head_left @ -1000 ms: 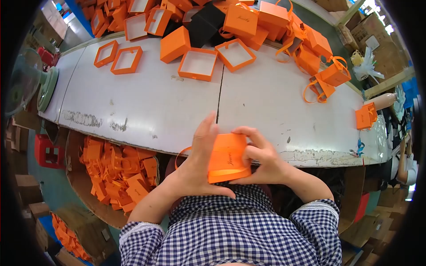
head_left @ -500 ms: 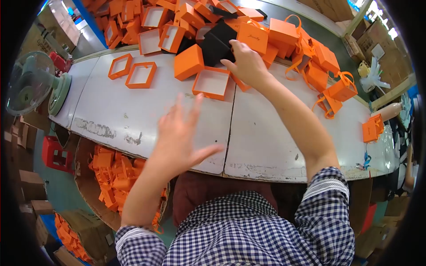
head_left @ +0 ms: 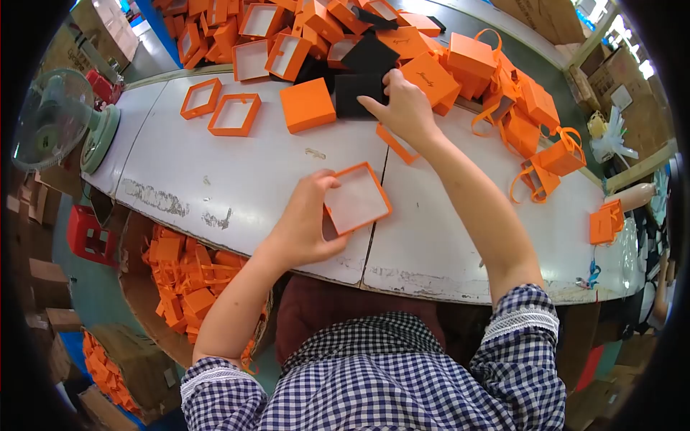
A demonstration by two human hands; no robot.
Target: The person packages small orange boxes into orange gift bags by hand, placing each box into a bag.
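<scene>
My left hand (head_left: 305,221) is closed on the left side of a shallow orange box base (head_left: 358,195) with a pale inside, held tilted over the near middle of the table. Farther back, my right hand (head_left: 407,109) pinches the right edge of a black square pad (head_left: 357,96), thumb on top. An orange box lid (head_left: 307,105) lies just left of the pad. Below my right hand, another orange box part (head_left: 397,144) shows partly. A printed orange lid (head_left: 430,77) rests against the pile behind my right fingers.
Two open orange box parts (head_left: 235,115) (head_left: 200,98) lie at left. A heap of orange boxes (head_left: 323,21) fills the back; ribboned boxes (head_left: 528,108) stand right. A fan (head_left: 54,118) sits at the left edge. Below the table is a carton of orange pieces (head_left: 190,276).
My left hand has taken hold of the orange box base and brought it nearer and to the right. The black pad under my right hand now lies flatter and nearer.
</scene>
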